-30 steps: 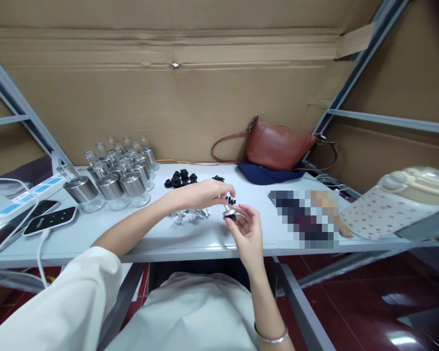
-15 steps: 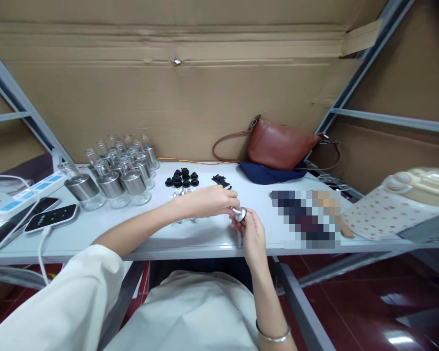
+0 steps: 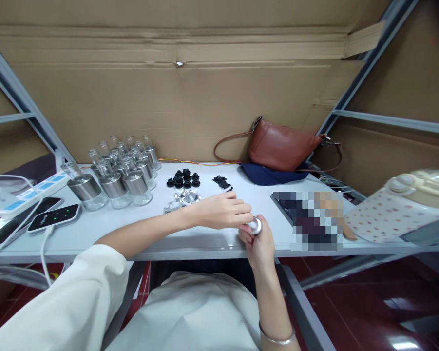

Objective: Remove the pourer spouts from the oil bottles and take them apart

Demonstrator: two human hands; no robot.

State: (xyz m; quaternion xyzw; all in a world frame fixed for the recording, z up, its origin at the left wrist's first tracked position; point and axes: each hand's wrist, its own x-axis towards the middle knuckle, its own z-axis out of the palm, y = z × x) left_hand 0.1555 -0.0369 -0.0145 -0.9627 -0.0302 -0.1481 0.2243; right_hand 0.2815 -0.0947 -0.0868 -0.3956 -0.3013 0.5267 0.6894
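Observation:
Near the table's front edge, my right hand (image 3: 262,246) is closed around a silver metal pourer cap (image 3: 256,225), its round, shiny face turned up toward me. My left hand (image 3: 228,210) reaches across from the left with its fingers bent together against the same cap; the fingertips are partly hidden. Beneath and behind my left forearm lie several silver metal parts (image 3: 184,197). Black ribbed stoppers (image 3: 186,179) are grouped farther back, and a small pile of thin black pieces (image 3: 222,183) lies to their right.
Several glass bottles with steel sleeves (image 3: 84,186) stand at the left. Beside them are a black-faced device (image 3: 54,218) and a power strip (image 3: 40,192) with cables. A brown bag (image 3: 281,145) rests on a dark blue cap (image 3: 270,175). A dotted bottle (image 3: 376,214) lies at the right.
Both hands have shifted slightly right and down together. The silver cap has turned, so its round face now shows toward me. More of the silver parts on the table is visible.

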